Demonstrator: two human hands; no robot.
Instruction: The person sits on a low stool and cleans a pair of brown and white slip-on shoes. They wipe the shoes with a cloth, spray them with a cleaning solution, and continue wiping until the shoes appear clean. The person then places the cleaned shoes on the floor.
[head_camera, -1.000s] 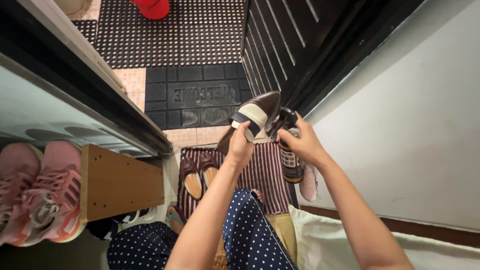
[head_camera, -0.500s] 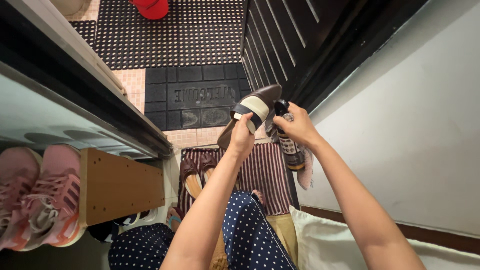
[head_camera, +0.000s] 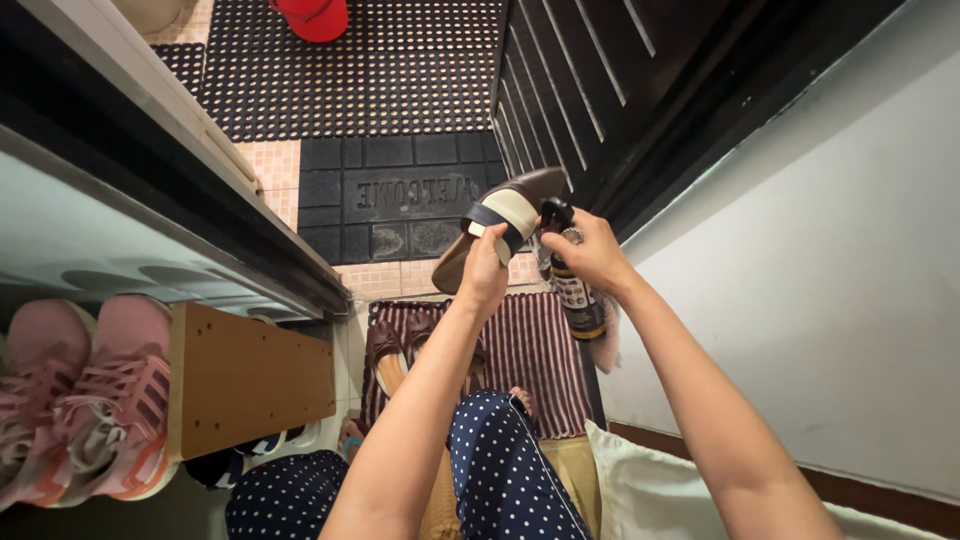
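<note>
My left hand (head_camera: 484, 273) holds up a brown flat shoe (head_camera: 500, 225) with a cream and dark band across its top, toe pointing away. Right beside it, my right hand (head_camera: 592, 252) grips a dark spray bottle (head_camera: 570, 282) by its neck, nozzle close to the shoe's side, along with a pale cloth (head_camera: 606, 340) that hangs below the hand. Both are held above a striped maroon mat (head_camera: 540, 350). On that mat lies a pair of brown sandals (head_camera: 388, 350), partly hidden by my left forearm.
A dark doormat (head_camera: 400, 195) and a holed rubber mat (head_camera: 350, 70) lie beyond. A dark slatted door (head_camera: 600, 80) stands open on the right beside a white wall. Pink sneakers (head_camera: 80, 400) sit on a wooden shelf (head_camera: 245, 375) at left. My dotted trousers (head_camera: 500, 470) fill the bottom.
Both hands shifted slightly together; the bottle's nozzle has come closer to the shoe. The view moved a little, so the mats appear lower.
</note>
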